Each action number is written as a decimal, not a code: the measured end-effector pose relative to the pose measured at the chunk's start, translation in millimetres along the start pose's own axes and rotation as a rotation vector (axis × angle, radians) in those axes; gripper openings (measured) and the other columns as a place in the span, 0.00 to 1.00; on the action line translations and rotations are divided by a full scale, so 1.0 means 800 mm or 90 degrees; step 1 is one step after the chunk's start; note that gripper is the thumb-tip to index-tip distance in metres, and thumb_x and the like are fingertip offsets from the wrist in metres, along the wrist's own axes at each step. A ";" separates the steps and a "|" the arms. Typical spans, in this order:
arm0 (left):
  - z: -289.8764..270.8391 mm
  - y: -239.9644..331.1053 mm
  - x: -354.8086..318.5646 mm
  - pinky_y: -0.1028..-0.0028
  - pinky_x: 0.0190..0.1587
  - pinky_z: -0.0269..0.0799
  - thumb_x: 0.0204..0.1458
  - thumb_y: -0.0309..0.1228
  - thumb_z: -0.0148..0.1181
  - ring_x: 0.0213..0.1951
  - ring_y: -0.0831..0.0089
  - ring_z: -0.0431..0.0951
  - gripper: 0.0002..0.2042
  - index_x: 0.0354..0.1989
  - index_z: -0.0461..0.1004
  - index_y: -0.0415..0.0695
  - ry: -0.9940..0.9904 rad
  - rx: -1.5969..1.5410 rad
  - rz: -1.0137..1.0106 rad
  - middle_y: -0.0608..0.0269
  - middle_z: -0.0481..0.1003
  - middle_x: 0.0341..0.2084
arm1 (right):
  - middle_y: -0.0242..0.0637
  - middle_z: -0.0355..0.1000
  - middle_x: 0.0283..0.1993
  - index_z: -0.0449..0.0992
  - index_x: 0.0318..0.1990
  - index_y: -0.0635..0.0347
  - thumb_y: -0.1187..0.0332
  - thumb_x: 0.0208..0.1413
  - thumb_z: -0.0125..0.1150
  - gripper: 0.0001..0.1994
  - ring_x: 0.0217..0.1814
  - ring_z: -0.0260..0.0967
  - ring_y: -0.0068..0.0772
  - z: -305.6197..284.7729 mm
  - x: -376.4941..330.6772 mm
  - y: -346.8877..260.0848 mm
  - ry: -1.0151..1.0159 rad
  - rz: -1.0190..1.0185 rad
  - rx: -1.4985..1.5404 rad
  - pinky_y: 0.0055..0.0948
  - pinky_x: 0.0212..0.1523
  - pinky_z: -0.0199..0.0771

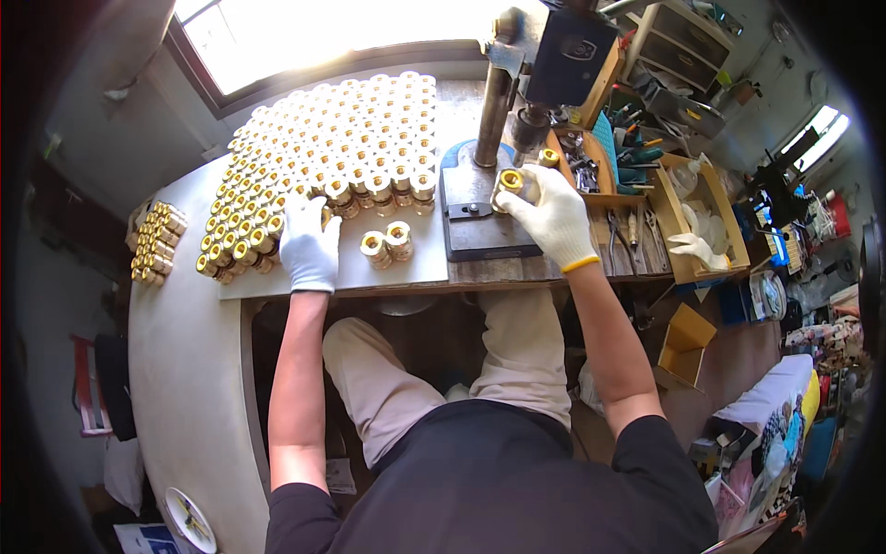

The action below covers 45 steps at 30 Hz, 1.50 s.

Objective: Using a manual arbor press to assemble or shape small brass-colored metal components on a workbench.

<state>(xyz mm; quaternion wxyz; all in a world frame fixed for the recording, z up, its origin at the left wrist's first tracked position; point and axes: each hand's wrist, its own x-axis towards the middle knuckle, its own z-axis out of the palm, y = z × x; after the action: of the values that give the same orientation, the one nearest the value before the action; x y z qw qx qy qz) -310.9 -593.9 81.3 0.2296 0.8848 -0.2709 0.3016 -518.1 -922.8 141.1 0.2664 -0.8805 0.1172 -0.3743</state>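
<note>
My right hand point(557, 219), in a white knitted glove with a yellow cuff, grips a brass fitting point(510, 181) between thumb and fingers. It is above the dark base point(484, 238) of a bench drill press. Another brass fitting point(548, 158) shows just beyond the fingers; whether it is held, I cannot tell. My left hand point(310, 244), also white-gloved, closes on a brass fitting point(327, 216) at the near edge of a large block of upright fittings point(337, 120). Two separate fittings point(386, 243) stand side by side on the pale board between the hands.
The press column point(491, 120) and chuck point(532, 125) rise beyond my right hand. Pliers point(620, 242) and other tools lie to the right, near a wooden box point(678, 263) with a spare glove point(699, 250). A smaller group of fittings point(159, 242) stands far left.
</note>
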 end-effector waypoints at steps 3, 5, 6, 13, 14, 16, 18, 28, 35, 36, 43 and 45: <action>-0.002 -0.002 -0.024 0.57 0.59 0.79 0.52 0.29 0.77 0.54 0.50 0.82 0.21 0.55 0.82 0.44 0.072 -0.020 0.025 0.50 0.78 0.55 | 0.46 0.85 0.46 0.84 0.53 0.64 0.58 0.54 0.82 0.24 0.48 0.85 0.46 0.004 0.007 -0.003 -0.061 0.068 -0.031 0.37 0.52 0.83; -0.004 -0.006 -0.043 0.58 0.61 0.79 0.52 0.26 0.78 0.55 0.51 0.82 0.21 0.55 0.82 0.42 0.084 -0.120 -0.039 0.51 0.79 0.52 | 0.45 0.85 0.42 0.84 0.51 0.67 0.60 0.55 0.82 0.22 0.43 0.86 0.39 0.007 0.010 -0.003 -0.057 0.049 -0.059 0.34 0.49 0.84; -0.005 -0.001 -0.049 0.59 0.61 0.78 0.52 0.25 0.78 0.55 0.52 0.81 0.20 0.54 0.82 0.41 0.109 -0.159 -0.067 0.51 0.80 0.50 | 0.43 0.86 0.41 0.83 0.49 0.68 0.63 0.57 0.81 0.19 0.42 0.85 0.33 0.009 0.010 0.004 -0.048 0.073 0.011 0.31 0.48 0.84; 0.015 -0.007 -0.088 0.64 0.62 0.76 0.53 0.25 0.79 0.52 0.63 0.82 0.19 0.54 0.83 0.39 0.154 -0.301 -0.237 0.57 0.82 0.49 | 0.39 0.88 0.40 0.83 0.49 0.69 0.70 0.54 0.83 0.19 0.40 0.84 0.20 0.009 -0.002 -0.011 0.019 0.184 0.202 0.25 0.45 0.86; 0.016 -0.008 -0.087 0.64 0.62 0.76 0.53 0.25 0.79 0.52 0.63 0.82 0.19 0.54 0.83 0.39 0.156 -0.298 -0.240 0.57 0.82 0.49 | 0.39 0.88 0.40 0.83 0.49 0.69 0.70 0.54 0.84 0.19 0.40 0.84 0.20 0.003 -0.012 -0.033 0.034 0.185 0.182 0.25 0.45 0.86; 0.015 -0.008 -0.088 0.64 0.61 0.76 0.54 0.25 0.79 0.52 0.63 0.82 0.19 0.54 0.83 0.39 0.134 -0.298 -0.255 0.57 0.82 0.49 | 0.40 0.87 0.40 0.84 0.47 0.68 0.70 0.53 0.84 0.18 0.40 0.84 0.20 0.010 -0.039 -0.036 0.038 0.188 0.219 0.24 0.45 0.86; 0.015 -0.008 -0.089 0.64 0.61 0.76 0.54 0.24 0.79 0.52 0.63 0.82 0.19 0.54 0.83 0.39 0.138 -0.313 -0.264 0.57 0.82 0.49 | 0.39 0.85 0.41 0.80 0.49 0.72 0.82 0.58 0.77 0.14 0.41 0.83 0.24 0.024 -0.061 -0.061 -0.054 0.102 0.274 0.25 0.45 0.85; -0.013 -0.001 -0.109 0.67 0.59 0.80 0.58 0.18 0.74 0.53 0.68 0.81 0.19 0.57 0.80 0.38 0.151 -0.501 -0.356 0.59 0.81 0.51 | 0.39 0.81 0.32 0.79 0.62 0.64 0.62 0.55 0.82 0.29 0.32 0.79 0.31 0.149 -0.126 -0.119 -0.104 0.147 0.207 0.31 0.40 0.83; -0.059 0.027 -0.101 0.69 0.55 0.85 0.63 0.15 0.68 0.49 0.70 0.83 0.19 0.62 0.76 0.36 0.153 -0.770 -0.370 0.57 0.80 0.53 | 0.46 0.81 0.32 0.73 0.69 0.63 0.66 0.55 0.74 0.33 0.30 0.82 0.41 0.146 -0.094 -0.122 -0.333 0.352 0.287 0.38 0.41 0.83; -0.061 0.036 -0.096 0.70 0.55 0.84 0.63 0.15 0.68 0.49 0.71 0.83 0.20 0.62 0.75 0.37 0.131 -0.746 -0.355 0.57 0.80 0.54 | 0.46 0.81 0.32 0.74 0.68 0.63 0.66 0.56 0.73 0.32 0.30 0.82 0.42 0.146 -0.092 -0.120 -0.332 0.357 0.300 0.38 0.40 0.84; -0.065 0.121 -0.054 0.73 0.58 0.79 0.62 0.18 0.71 0.52 0.74 0.81 0.19 0.61 0.77 0.36 0.003 -0.842 -0.287 0.59 0.80 0.55 | 0.49 0.82 0.36 0.69 0.72 0.67 0.60 0.57 0.73 0.37 0.44 0.83 0.52 0.167 -0.112 -0.098 -0.261 0.224 0.271 0.44 0.53 0.83; -0.046 0.145 -0.040 0.71 0.58 0.79 0.61 0.20 0.72 0.53 0.73 0.82 0.18 0.59 0.78 0.36 -0.054 -0.726 -0.190 0.58 0.80 0.54 | 0.48 0.82 0.35 0.67 0.75 0.69 0.58 0.59 0.72 0.39 0.40 0.83 0.50 0.133 -0.120 -0.105 -0.282 0.243 0.295 0.42 0.49 0.83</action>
<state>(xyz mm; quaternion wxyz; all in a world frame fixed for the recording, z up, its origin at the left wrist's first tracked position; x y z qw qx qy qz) -419.2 -649.0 114.8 0.6979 0.6617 -0.2716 0.0375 -507.5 -773.2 69.4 0.5423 -0.8188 0.1312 -0.1348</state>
